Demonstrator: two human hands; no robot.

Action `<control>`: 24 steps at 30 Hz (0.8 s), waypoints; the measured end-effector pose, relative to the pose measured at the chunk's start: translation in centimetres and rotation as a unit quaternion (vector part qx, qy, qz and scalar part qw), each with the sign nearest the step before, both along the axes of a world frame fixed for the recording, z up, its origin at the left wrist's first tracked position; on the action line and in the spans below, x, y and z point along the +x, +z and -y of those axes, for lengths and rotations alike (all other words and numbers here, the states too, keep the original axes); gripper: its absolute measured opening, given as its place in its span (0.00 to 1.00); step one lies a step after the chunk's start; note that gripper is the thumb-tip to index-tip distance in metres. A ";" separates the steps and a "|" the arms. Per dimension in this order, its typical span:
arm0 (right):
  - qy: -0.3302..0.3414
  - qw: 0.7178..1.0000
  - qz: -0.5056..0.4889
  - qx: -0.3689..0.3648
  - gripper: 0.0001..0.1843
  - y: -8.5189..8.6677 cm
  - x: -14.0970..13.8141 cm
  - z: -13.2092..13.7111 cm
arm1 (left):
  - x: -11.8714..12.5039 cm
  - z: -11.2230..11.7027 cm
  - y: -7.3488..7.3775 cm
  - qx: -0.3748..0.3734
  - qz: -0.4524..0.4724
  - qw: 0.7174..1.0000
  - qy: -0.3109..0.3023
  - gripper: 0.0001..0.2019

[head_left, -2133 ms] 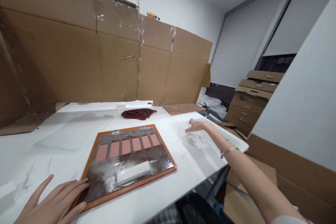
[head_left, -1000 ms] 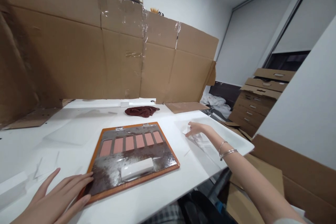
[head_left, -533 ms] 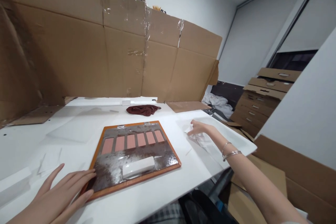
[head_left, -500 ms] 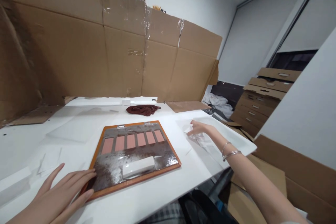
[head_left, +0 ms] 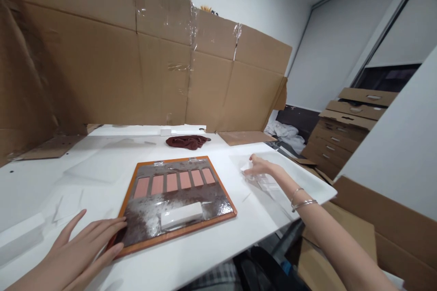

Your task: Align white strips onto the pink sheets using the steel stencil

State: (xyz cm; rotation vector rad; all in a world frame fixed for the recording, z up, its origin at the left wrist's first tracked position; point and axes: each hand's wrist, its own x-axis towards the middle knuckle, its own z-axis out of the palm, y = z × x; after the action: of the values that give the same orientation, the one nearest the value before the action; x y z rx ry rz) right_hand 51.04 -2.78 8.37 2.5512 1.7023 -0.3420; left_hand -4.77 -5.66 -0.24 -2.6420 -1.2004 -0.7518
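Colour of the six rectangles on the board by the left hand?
Dusty pink; the rectangles show best in the head view.

On my feed, the table bears the board mid-view. I note six panels in a row across its far half, a block on its near half. Left hand at the board's near left corner; a second block further left, near the edge of my view. Right hand right of the board, at some loose pieces. Behind the board, a cloth; behind that, a cardboard screen. Stacked boxes beyond the table, far right.
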 end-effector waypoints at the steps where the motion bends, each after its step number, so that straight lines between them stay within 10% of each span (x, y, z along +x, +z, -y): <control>1: 0.003 1.000 0.006 0.002 0.22 0.1 -0.2 0.1 | 0.1 0.1 0.1 -0.001 0.002 1.000 0.000 0.23; 24: 0.005 1.000 0.011 0.019 0.22 -0.3 -1.0 0.8 | 0.3 0.4 0.1 0.018 0.025 0.999 -0.013 0.20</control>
State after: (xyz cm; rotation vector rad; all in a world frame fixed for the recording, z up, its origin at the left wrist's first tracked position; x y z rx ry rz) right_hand 50.02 -3.56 8.09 2.5628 1.7295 -0.2827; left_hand -4.43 -6.04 -0.14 -2.6295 -1.1566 -0.8402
